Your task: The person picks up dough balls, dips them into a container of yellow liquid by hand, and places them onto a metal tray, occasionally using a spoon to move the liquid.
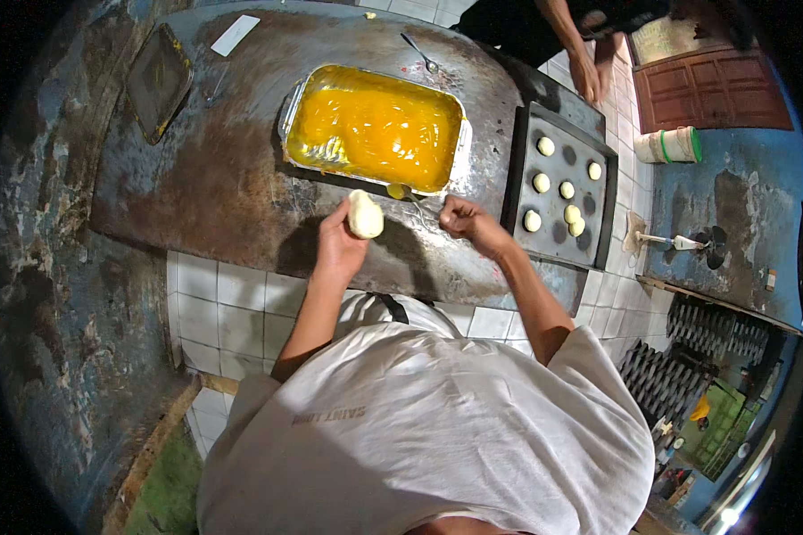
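Note:
In my left hand (337, 250) rests a pale piece of dough (366, 217), cupped in the fingers above the table's near edge. My right hand (475, 225) is closed round the handle of a metal spoon (417, 203). Its bowl carries a dab of yellow filling (396, 191) and points at the dough, a little apart from it. Just beyond both hands lies a rectangular metal pan (287, 116), with glossy orange-yellow filling (366, 125) spread across it.
A dark baking tray (511, 201) with several dough balls (567, 189) lies to the right. Another person's hands (587, 76) are beyond it. A second spoon (420, 53), a white rectangular piece (235, 36) and a worn dark tray (159, 85) lie on the far side of the table (196, 196).

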Demonstrator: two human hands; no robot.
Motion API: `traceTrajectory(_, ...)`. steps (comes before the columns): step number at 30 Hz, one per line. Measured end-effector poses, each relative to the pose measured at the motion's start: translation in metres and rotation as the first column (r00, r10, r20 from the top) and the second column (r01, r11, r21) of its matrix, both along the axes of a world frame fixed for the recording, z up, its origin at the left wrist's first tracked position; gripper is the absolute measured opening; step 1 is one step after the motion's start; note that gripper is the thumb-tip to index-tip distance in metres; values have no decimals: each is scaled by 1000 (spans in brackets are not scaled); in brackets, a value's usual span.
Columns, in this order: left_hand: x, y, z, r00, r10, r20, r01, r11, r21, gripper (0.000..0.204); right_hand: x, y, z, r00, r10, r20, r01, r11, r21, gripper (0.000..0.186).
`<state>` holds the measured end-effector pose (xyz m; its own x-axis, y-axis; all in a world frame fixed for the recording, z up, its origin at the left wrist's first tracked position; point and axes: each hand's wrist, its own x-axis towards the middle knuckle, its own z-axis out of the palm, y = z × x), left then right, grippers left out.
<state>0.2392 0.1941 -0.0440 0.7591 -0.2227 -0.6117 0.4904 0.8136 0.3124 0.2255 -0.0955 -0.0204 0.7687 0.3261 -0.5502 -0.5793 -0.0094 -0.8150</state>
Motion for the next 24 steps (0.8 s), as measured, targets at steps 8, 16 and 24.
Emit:
traceTrajectory(8,-40,-97,42,997,-64,36,69,985,-155,28,-121,25,-69,903,-420,-91,426,842,330,12)
traceTrajectory(16,-96,-131,66,984,-52,172,88,974,-209,50,-174,-35,-154,890,-456,17,444,874,194,17)
traceTrajectory(24,-139,-142,77,978,-133,162,150,984,-97,58,-141,-6,27,893,-443,74,414,876,246,48)
